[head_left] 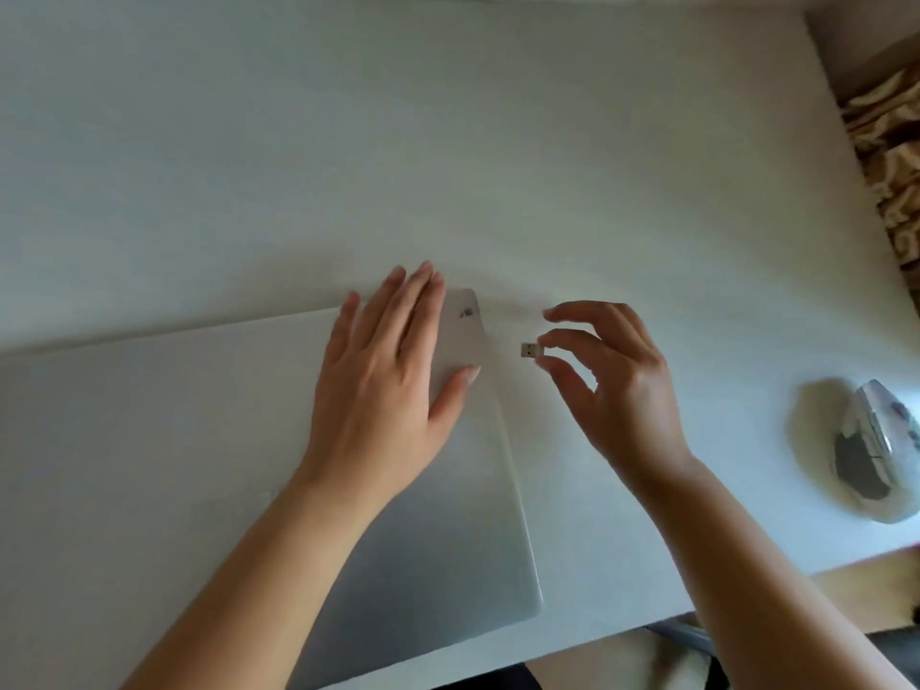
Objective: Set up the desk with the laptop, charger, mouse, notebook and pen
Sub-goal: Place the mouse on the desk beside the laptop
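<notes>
White desk (448, 141), setup partly done. Silver laptop (423, 515), lid closed, lies at 7 o'clock of the view. Left hand (383, 385) rests flat on its far right corner, fingers spread, grasping nothing. Right hand (617, 385), just beside the laptop's right edge, pinches a small USB receiver (528, 350) between thumb and forefinger, plug end toward the laptop. Wireless mouse (876, 450) at 3 o'clock, placed. Charger, notebook, pen: not in view, presumably outstanding.
</notes>
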